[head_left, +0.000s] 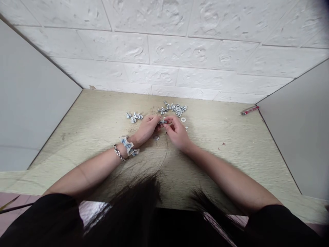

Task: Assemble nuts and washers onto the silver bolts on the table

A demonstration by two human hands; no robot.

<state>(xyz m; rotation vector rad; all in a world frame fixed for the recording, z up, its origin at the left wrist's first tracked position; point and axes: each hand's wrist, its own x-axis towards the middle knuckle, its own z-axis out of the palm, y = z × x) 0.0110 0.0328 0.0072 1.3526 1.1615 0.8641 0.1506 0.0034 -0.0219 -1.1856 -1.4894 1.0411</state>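
Near the middle of the table, my left hand (148, 128) and my right hand (177, 132) meet around a small metal bolt (162, 122). Fingertips of both hands pinch it, the left from one side and the right from the other. Whether a nut is on its thread I cannot make out. A flat washer (156, 137) lies on the table just below my left fingers. Another washer (183, 119) rests beside my right hand. Left of my hands stand several bolts with washers on them (133, 116).
Behind my hands lies a loose pile of bolts, nuts and washers (177, 109). A red and silver tool (250, 110) sits at the far right by the side panel. A white brick-patterned wall (164, 51) closes off the back, and grey panels (33, 85) flank the table.
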